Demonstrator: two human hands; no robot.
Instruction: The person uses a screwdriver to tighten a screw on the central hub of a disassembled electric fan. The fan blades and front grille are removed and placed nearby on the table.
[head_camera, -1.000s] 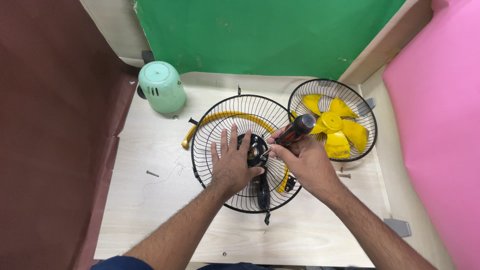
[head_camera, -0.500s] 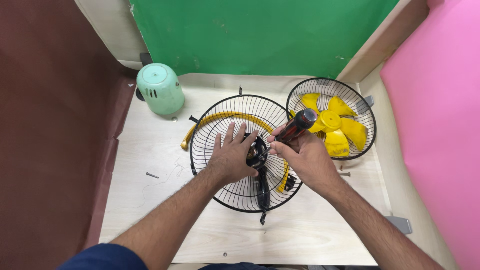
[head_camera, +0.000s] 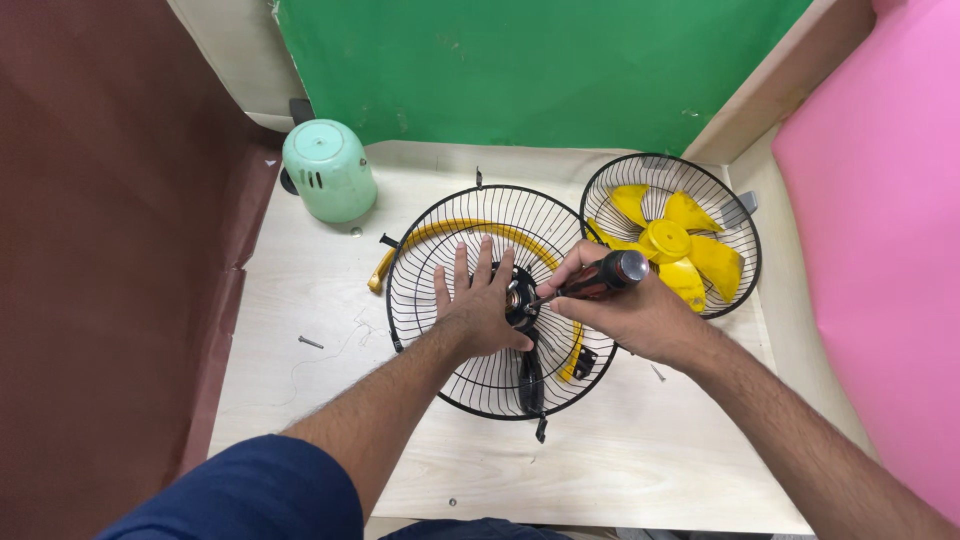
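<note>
A black wire fan guard (head_camera: 440, 250) lies flat on the pale wooden table (head_camera: 300, 400), over a yellow curved ring (head_camera: 385, 268). My left hand (head_camera: 478, 305) presses flat on the guard, fingers spread, just left of its black centre hub (head_camera: 522, 300). My right hand (head_camera: 625, 310) grips a screwdriver (head_camera: 600, 278) with a dark red-black handle, its tip set against the hub. A second black guard (head_camera: 735, 235) at the right holds a yellow fan blade (head_camera: 668, 245).
A mint-green motor housing (head_camera: 328, 170) stands at the back left. A loose screw (head_camera: 311, 342) lies on the table at the left, and a small one (head_camera: 452, 502) near the front edge. Green, pink and brown walls surround the table.
Both hands stay on the guard and hub. The screwdriver handle has tilted slightly lower; the view has shifted a little.
</note>
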